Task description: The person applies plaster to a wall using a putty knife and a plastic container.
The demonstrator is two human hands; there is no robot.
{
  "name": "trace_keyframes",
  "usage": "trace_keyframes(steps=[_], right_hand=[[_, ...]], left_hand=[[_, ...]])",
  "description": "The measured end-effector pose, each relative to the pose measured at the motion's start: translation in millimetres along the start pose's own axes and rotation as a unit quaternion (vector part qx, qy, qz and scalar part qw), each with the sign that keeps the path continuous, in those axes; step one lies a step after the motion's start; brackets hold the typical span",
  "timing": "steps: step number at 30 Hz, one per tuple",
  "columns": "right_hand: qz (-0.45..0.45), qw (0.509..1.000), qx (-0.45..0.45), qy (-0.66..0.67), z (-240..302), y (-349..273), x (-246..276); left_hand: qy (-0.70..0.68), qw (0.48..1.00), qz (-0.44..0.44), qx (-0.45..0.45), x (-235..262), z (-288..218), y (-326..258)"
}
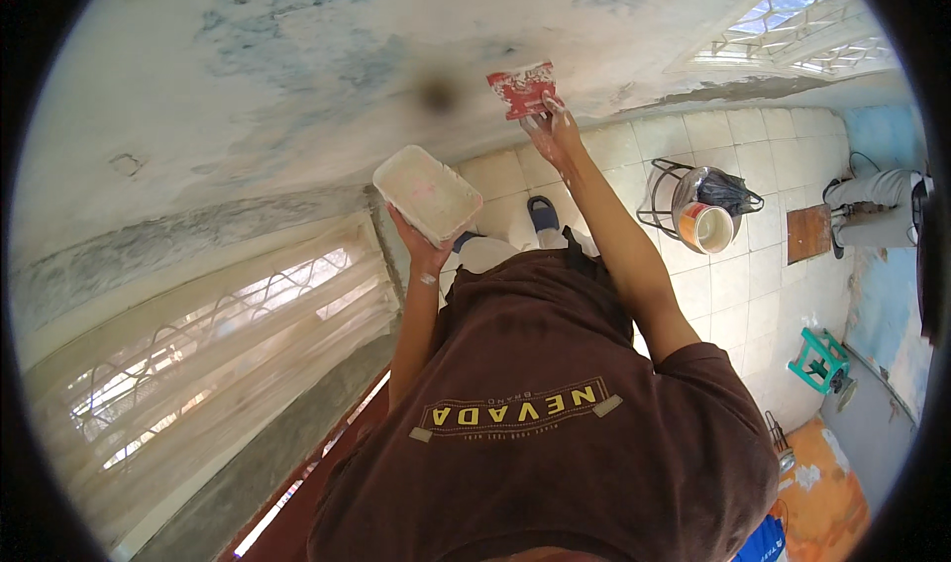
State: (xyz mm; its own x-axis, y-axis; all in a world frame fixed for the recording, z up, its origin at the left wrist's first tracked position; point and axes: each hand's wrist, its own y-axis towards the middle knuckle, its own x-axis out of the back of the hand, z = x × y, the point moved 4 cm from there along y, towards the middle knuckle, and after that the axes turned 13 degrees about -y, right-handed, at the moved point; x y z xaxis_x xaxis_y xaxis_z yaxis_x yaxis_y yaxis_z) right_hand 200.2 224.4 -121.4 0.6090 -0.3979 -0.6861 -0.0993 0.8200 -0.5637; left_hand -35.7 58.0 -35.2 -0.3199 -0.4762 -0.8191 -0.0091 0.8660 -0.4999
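Observation:
A white rectangular tub [428, 194], its inside coated with pale filler paste, rests in my left hand [420, 245]. My fingers wrap its near side, and some are hidden beneath it. My right hand [553, 132] reaches further forward and grips a red flat putty spreader [521, 91] by its near edge. White paste smears cover the spreader's face and dot my right hand and forearm. Just beyond the spreader is the wall [327, 97], off-white with bluish-grey patches; whether the two touch I cannot tell.
A curtained window [228, 344] lies at left. On the tiled floor [728, 285] at right, a round stool [659, 191] bears a paint can [709, 227] and a black plastic bag [731, 192]. Further right are a green stool [818, 360] and another person's legs [882, 210].

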Motion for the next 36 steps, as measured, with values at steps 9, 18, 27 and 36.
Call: trace_keyframes(steps=[9,18,27,36], right_hand=[[-0.043,0.993,0.041,-0.106,43.5,65.5,35.1],[0.011,0.985,0.158,-0.071,69.3,-11.6,14.4],[-0.163,0.950,0.240,-0.120,23.9,60.7,38.2],[-0.101,0.980,0.128,-0.110,-22.9,-24.3,-63.3]], left_hand=[[-0.019,0.999,0.032,0.013,11.8,1.8,3.4],[-0.009,0.997,-0.016,-0.081,29.7,-23.0,-15.3],[-0.030,0.998,0.023,-0.048,28.6,-22.0,-5.0],[0.006,0.997,0.022,-0.069,20.6,-27.1,-15.4]])
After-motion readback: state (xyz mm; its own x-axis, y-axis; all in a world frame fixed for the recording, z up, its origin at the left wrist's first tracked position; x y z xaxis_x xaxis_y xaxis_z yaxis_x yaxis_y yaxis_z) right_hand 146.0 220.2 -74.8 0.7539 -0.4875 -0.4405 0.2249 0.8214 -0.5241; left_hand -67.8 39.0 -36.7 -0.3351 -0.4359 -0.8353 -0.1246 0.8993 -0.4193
